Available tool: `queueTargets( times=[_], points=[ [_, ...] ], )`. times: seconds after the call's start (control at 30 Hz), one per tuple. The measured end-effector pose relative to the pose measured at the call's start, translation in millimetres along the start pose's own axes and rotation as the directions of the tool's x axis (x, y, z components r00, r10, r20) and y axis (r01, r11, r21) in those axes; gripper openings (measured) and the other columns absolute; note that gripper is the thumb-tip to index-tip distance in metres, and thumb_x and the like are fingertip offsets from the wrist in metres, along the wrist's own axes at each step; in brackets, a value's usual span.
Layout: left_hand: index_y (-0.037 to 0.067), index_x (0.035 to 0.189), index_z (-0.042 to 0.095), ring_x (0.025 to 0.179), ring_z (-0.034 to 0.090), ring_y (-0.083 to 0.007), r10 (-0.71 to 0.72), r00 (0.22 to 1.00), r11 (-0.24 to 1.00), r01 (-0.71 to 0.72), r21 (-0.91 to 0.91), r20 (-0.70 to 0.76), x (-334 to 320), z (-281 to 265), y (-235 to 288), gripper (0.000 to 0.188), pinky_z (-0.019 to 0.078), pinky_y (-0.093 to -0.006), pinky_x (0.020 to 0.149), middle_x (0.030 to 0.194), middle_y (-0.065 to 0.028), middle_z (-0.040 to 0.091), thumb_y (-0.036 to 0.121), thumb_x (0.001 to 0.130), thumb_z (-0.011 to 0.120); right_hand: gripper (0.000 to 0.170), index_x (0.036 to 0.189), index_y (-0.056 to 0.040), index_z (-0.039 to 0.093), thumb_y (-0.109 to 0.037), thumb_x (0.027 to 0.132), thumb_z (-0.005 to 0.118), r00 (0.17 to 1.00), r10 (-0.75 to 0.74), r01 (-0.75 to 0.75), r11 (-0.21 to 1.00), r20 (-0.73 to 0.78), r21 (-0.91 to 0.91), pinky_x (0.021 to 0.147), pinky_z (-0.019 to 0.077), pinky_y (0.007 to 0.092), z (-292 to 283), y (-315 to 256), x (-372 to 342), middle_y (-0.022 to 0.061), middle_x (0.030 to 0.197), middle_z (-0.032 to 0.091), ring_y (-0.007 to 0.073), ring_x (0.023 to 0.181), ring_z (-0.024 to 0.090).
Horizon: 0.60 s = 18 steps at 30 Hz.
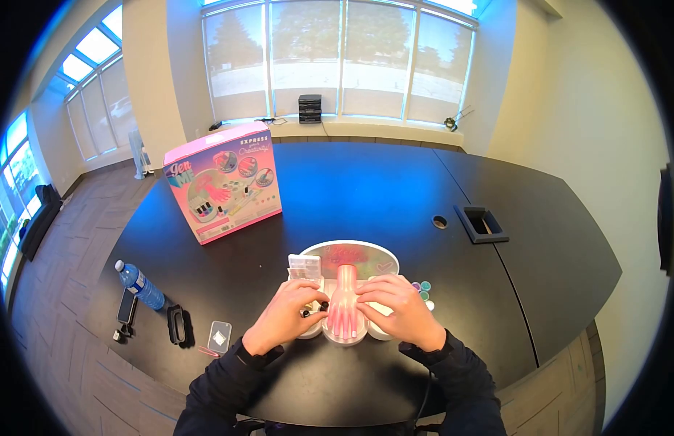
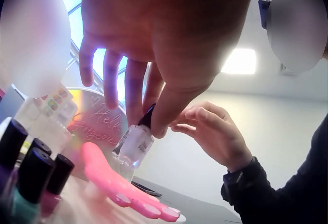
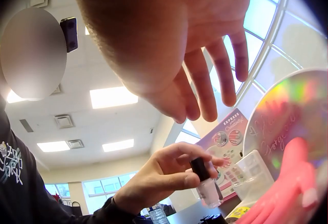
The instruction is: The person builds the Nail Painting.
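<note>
My left hand (image 1: 287, 314) pinches the black cap of a small bottle of pale polish (image 2: 136, 145) between thumb and fingers, beside the pink model hand (image 1: 344, 301). In the right wrist view the same bottle (image 3: 209, 189) hangs tilted from the left hand (image 3: 159, 175). My right hand (image 1: 401, 311) is on the other side of the model hand, fingers extended and holding nothing; whether it touches the model cannot be told. The model hand lies in front of an oval mirror-like panel (image 1: 380, 261). Dark-capped bottles (image 2: 35, 175) stand near it in the left wrist view.
A pink box (image 1: 224, 185) stands at the back left. A water bottle (image 1: 140, 285), a phone (image 1: 127, 306), a black band-like object (image 1: 177, 325) and a small clear case (image 1: 220, 336) lie to the left. Small coloured pots (image 1: 425, 286) sit right of the set.
</note>
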<state>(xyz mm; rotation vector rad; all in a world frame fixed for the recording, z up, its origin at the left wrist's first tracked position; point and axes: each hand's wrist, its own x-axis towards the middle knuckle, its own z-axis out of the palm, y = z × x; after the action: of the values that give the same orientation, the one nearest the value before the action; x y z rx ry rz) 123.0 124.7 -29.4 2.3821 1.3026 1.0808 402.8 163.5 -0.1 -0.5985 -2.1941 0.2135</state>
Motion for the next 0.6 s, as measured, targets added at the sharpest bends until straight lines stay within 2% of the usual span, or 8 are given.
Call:
queueTargets(
  times=[0.13, 0.2, 0.3, 0.6],
  points=[
    [0.01, 0.111, 0.08, 0.125, 0.067, -0.0326, -0.056, 0.998, 0.998, 0.056, 0.013, 0.017, -5.6, 2.2, -12.8, 0.026, 0.0486, -0.0474, 0.115, 0.118, -0.0107, 0.077, 0.019, 0.088, 0.09, 0.011, 0.098, -0.0084, 0.083, -0.012, 0.089, 0.088, 0.999, 0.04, -0.039, 0.998, 0.005, -0.038, 0.095, 0.0569, 0.0416, -9.0, 3.9, -7.3, 0.0047, 0.11, 0.084, 0.0273, 0.107, 0.077],
    [0.012, 0.11, 0.082, 0.128, 0.065, -0.0334, -0.106, 0.99, 0.994, 0.104, 0.028, 0.09, -8.0, 5.2, -21.0, 0.027, 0.0466, -0.0474, 0.117, 0.123, -0.0115, 0.075, 0.018, 0.085, 0.092, 0.01, 0.098, -0.0084, 0.082, -0.011, 0.089, 0.088, 0.999, 0.041, -0.041, 0.998, 0.005, -0.055, 0.095, 0.0564, 0.0415, -12.1, 6.2, -10.4, 0.0049, 0.11, 0.084, 0.0273, 0.107, 0.077],
    [0.012, 0.108, 0.081, 0.127, 0.065, -0.0335, -0.108, 0.982, 0.993, 0.099, 0.066, 0.157, -7.9, 6.4, -25.4, 0.026, 0.0448, -0.0478, 0.119, 0.122, -0.012, 0.075, 0.02, 0.085, 0.091, 0.01, 0.098, -0.0083, 0.081, -0.013, 0.09, 0.085, 0.999, 0.046, -0.046, 0.997, 0.006, -0.054, 0.095, 0.0559, 0.0425, -14.4, 9.6, -15.0, 0.0043, 0.109, 0.082, 0.0271, 0.107, 0.076],
    [0.012, 0.109, 0.081, 0.131, 0.063, -0.033, -0.122, 0.973, 0.989, 0.104, 0.104, 0.195, -10.3, 10.2, -31.2, 0.026, 0.0413, -0.0485, 0.123, 0.121, -0.0116, 0.075, 0.021, 0.086, 0.091, 0.008, 0.097, -0.008, 0.08, -0.012, 0.091, 0.085, 0.995, 0.098, -0.098, 0.991, -0.015, -0.091, 0.096, 0.0552, 0.0431, -23.6, 15.3, -24.7, 0.0038, 0.109, 0.082, 0.0268, 0.107, 0.076]
  ],
)
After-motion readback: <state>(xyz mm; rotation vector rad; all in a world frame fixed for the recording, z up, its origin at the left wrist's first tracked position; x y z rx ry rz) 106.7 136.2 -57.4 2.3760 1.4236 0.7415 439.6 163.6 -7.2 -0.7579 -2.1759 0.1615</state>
